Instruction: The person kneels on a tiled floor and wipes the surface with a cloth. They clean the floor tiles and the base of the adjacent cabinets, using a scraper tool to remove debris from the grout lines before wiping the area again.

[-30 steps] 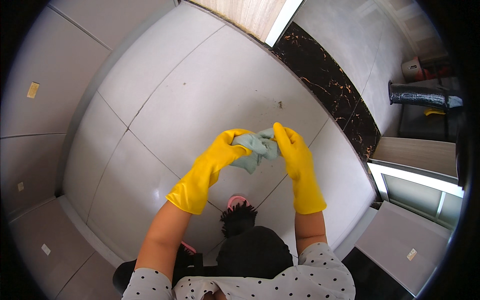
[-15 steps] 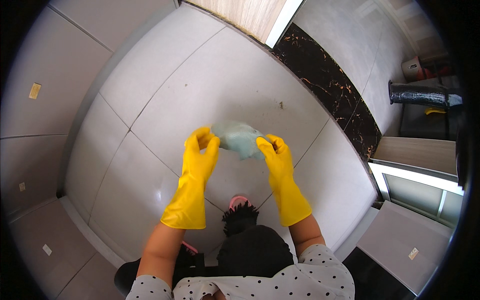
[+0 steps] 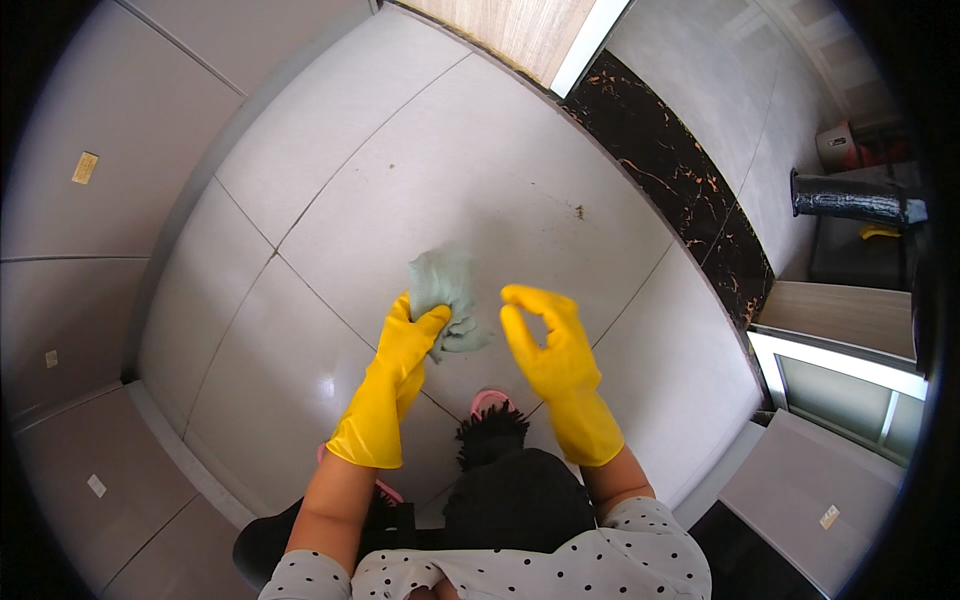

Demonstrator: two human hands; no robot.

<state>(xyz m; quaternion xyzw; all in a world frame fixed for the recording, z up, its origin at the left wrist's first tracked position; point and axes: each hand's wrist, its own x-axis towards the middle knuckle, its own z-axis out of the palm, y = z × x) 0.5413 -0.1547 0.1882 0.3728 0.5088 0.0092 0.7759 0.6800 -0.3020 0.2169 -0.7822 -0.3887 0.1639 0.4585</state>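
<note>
— Your left hand (image 3: 408,335), in a yellow rubber glove (image 3: 368,425), grips a pale green cloth (image 3: 443,300) over a gray tiled floor (image 3: 320,180). How do its fingers stand?

— They are clamped on the cloth, your thumb pressed across its near side while the loose fabric spreads forward and to the right, its edges blurred.

— And your right hand (image 3: 552,345), gloved in the same yellow?

— It is raised just beside the cloth, apart from it. Its fingers (image 3: 540,300) and thumb bow into a loop, the tips near each other but apart, with floor showing through the middle.

— Where does the cloth hang in the scene around you?

— In front of you, between your two hands, just beyond a pink shoe (image 3: 490,401) and a knee clad in black (image 3: 515,500). Your white top with black dots (image 3: 530,575) fills the lower edge.

— Farther out, a small dark smudge (image 3: 579,212) marks the tile, ahead of your right hand.

— Past it, a black marbled strip (image 3: 680,170) borders the floor on your right, and gray cabinet fronts (image 3: 130,80) line your left.
</note>
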